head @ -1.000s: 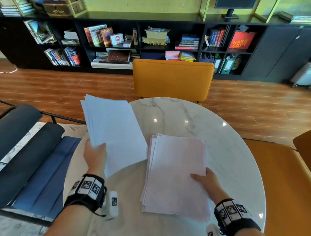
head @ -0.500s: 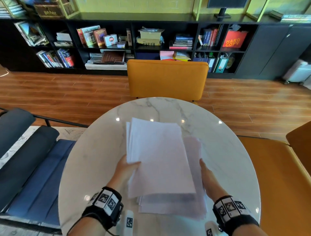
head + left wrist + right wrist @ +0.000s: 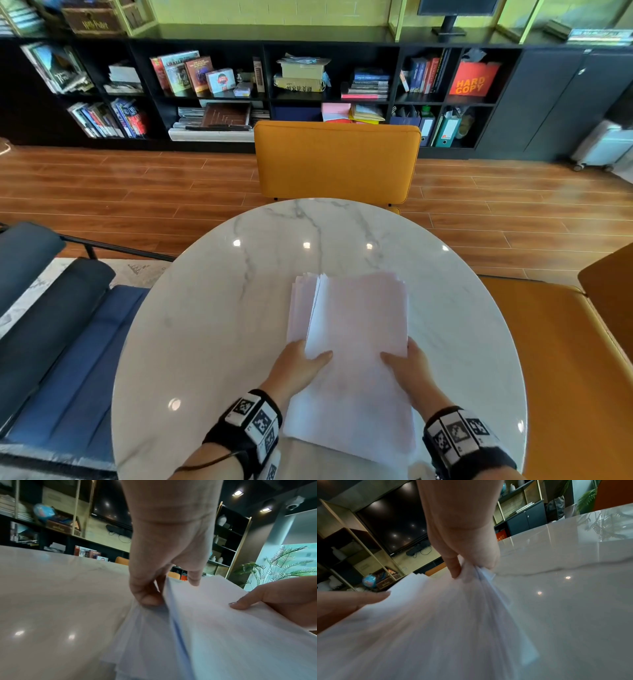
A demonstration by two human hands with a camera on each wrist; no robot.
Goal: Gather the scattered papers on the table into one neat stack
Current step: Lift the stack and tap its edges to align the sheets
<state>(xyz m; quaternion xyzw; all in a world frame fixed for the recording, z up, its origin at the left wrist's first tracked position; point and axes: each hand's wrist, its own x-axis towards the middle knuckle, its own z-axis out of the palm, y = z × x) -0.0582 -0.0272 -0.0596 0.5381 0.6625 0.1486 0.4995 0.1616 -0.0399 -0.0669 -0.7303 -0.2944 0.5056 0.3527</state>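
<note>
Marble table [image 3: 212, 342]: both hands pinch papers [image 3: 356, 329] (edges uneven).

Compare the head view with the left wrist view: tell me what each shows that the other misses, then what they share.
Only the head view shows the whole round marble table, the yellow chair behind it, and sheets fanned out along the stack's left edge.

Only the left wrist view shows the left hand's fingers tucked at the stack's edge with the thumb on top, and a fern-like plant.

Both show the paper stack on the table, gripped by the left hand and right hand.
</note>
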